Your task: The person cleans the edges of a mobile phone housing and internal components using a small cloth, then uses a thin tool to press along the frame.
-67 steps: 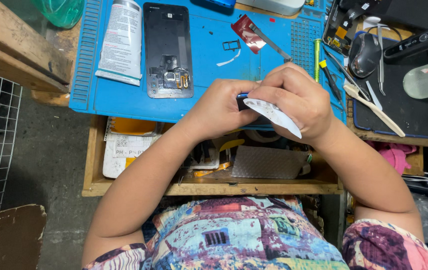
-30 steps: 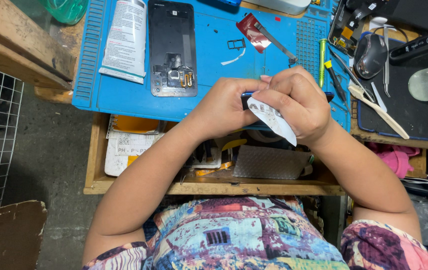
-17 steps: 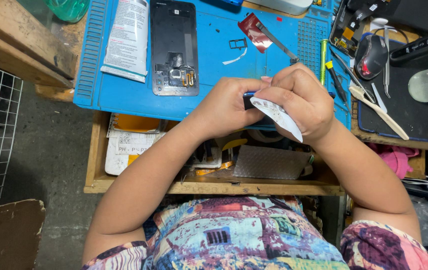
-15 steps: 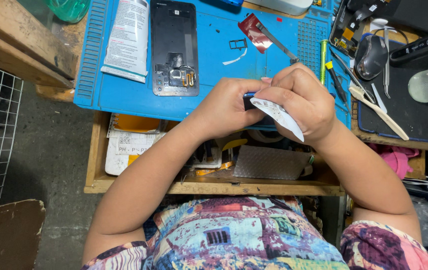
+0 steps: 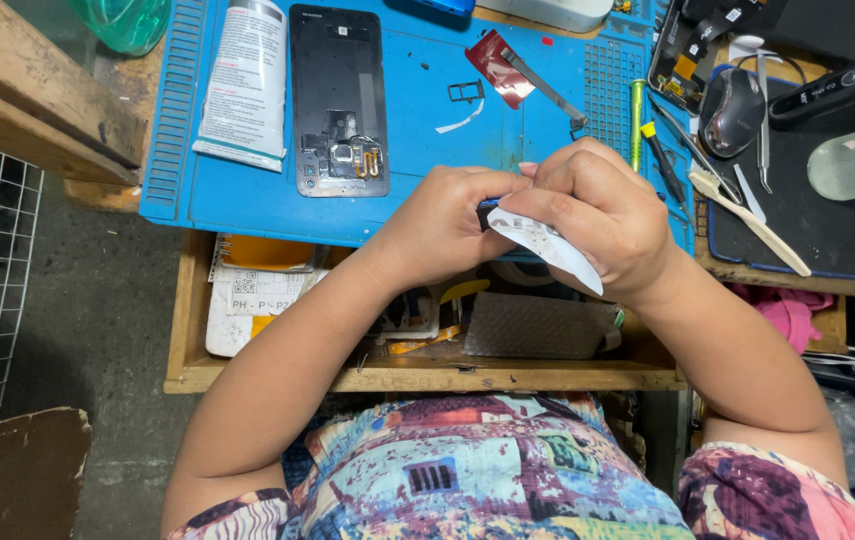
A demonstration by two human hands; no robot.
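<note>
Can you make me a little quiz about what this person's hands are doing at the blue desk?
1. True or false: the opened phone lies on the blue mat.
2. Which hand pinches the white strip? A) left hand B) right hand
3. Fill in: the yellow-handled screwdriver lies to the ____ of both hands.

Key
1. True.
2. B, the right hand; the left hand grips a small dark-blue part beside it.
3. Right.

left hand [image 5: 445, 222]: fingers curled, grip closed | right hand [image 5: 593, 215]: fingers curled, touching left
</note>
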